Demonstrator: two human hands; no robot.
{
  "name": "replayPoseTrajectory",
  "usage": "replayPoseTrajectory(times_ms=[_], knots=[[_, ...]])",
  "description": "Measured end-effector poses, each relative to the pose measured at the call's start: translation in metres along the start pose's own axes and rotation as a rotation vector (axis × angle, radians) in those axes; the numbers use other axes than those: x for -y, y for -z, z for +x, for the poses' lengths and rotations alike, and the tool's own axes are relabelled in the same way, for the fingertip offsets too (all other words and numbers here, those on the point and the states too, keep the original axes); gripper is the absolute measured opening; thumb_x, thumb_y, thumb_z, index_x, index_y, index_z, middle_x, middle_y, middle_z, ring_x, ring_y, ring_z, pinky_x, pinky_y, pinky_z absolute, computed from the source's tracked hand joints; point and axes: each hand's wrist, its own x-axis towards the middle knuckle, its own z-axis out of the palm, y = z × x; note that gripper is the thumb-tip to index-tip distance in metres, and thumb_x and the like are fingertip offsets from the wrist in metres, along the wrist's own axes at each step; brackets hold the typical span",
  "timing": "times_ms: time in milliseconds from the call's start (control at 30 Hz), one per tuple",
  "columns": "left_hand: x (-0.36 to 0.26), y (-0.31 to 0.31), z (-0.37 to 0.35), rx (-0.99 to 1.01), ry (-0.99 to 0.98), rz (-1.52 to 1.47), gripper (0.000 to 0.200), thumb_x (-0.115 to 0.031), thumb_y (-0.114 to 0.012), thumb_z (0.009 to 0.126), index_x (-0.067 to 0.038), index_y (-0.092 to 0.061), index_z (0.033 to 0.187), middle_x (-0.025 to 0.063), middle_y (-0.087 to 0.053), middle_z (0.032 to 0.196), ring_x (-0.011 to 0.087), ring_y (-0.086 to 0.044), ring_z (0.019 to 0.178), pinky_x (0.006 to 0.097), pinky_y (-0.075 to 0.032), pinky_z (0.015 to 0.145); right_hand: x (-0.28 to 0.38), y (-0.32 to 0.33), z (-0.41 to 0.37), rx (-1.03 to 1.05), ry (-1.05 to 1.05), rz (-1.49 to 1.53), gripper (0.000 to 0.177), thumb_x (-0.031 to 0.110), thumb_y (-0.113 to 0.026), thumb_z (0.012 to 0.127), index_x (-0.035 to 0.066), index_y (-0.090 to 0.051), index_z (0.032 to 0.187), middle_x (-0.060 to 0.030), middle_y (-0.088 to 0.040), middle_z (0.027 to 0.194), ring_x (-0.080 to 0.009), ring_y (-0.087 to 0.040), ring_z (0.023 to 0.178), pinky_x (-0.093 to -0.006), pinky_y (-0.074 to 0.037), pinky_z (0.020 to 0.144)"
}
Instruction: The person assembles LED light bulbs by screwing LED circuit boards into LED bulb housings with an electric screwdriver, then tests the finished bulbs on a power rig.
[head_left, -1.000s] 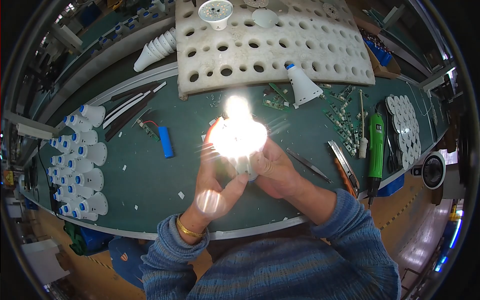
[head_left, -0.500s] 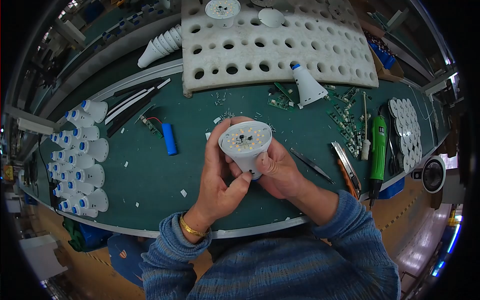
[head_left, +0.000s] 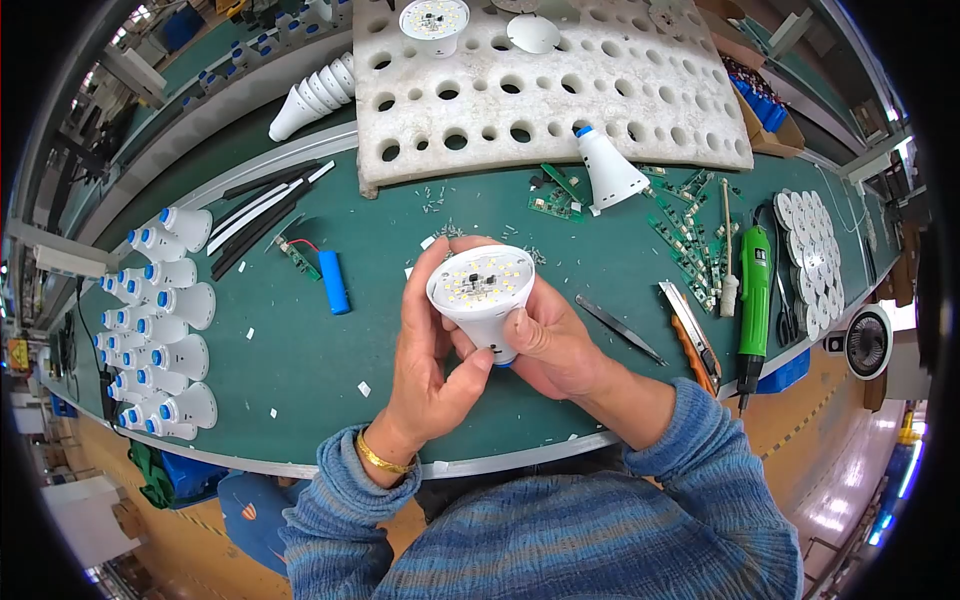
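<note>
Between my two hands I hold a white LED bulb (head_left: 482, 290) over the green mat, its round LED board facing up and tilted toward me. My left hand (head_left: 425, 350) wraps its far side and left, with the thumb against the lower body. From the right, my right hand (head_left: 555, 340) grips the cone, thumb pressed on its side. A blue cap shows partly under the narrow end. Left of my hands lies a blue battery cell (head_left: 335, 282) wired to a small circuit board (head_left: 297, 257). Tweezers (head_left: 622, 330) rest just right of my right hand.
Rows of white bulb housings (head_left: 185, 305) line the left side. A foam board with holes (head_left: 560, 120) stands at the back, a single housing (head_left: 608, 172) before it. Circuit boards (head_left: 690, 245), a utility knife (head_left: 690, 335), a green electric screwdriver (head_left: 755, 300) and stacked LED discs (head_left: 810, 260) lie right.
The bulb sits slightly left of and lower than before in view, with both hands still around it. The whole scene has shifted a little and looks brighter.
</note>
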Motion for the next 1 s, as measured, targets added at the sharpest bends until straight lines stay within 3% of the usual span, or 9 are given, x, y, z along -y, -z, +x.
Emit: replayPoseTrajectory(times_ms=[600,667,767,900,1000], knots=[[0.002,-0.002,-0.002,-0.024,-0.028,0.049,0.073,-0.005,-0.053,0.074,0.0,-0.019,0.138,0.0182,-0.036,0.134,0.0261,-0.042,0.12,0.0362,-0.035,0.099,-0.004,-0.001,-0.001,-0.027,0.021,0.016,0.081,0.048,-0.066,0.08,0.006,-0.027,0.138,-0.0058,-0.049,0.12,-0.0145,-0.048,0.108,-0.0296,-0.042,0.089],[0.003,0.003,-0.005,0.014,-0.04,0.182,0.069,-0.007,-0.051,0.076,0.0,-0.02,0.138,0.0173,-0.036,0.134,0.0262,-0.038,0.123,0.0389,-0.03,0.103,-0.004,0.003,-0.005,-0.045,-0.014,-0.05,0.081,0.047,-0.065,0.081,0.004,-0.027,0.138,-0.0087,-0.044,0.129,-0.0198,-0.044,0.118,-0.0366,-0.038,0.096],[0.013,0.01,-0.006,0.014,-0.068,0.236,0.07,-0.01,-0.05,0.078,0.001,-0.018,0.139,0.0158,-0.035,0.134,0.0256,-0.033,0.126,0.0405,-0.026,0.105,-0.007,0.005,-0.007,-0.066,-0.027,-0.058,0.079,0.045,-0.064,0.082,0.003,-0.027,0.138,-0.0087,-0.04,0.134,-0.0212,-0.038,0.125,-0.0376,-0.033,0.102],[0.002,0.0,-0.001,0.033,-0.026,-0.002,0.074,-0.011,-0.05,0.079,0.0,-0.012,0.141,0.015,-0.033,0.135,0.0252,-0.032,0.127,0.0399,-0.027,0.105,-0.005,0.004,-0.007,-0.028,-0.013,-0.033,0.078,0.044,-0.063,0.083,0.003,-0.027,0.138,-0.0089,-0.04,0.134,-0.0207,-0.038,0.124,-0.037,-0.033,0.102],[0.001,-0.001,0.0,0.054,-0.026,-0.042,0.076,-0.01,-0.051,0.079,-0.001,-0.009,0.142,0.0148,-0.033,0.135,0.0249,-0.033,0.127,0.0397,-0.027,0.105,-0.012,0.007,-0.006,-0.046,0.112,-0.066,0.057,0.033,-0.054,0.092,0.001,-0.035,0.134,-0.0086,-0.046,0.125,-0.0161,-0.043,0.115,-0.0314,-0.039,0.095]])
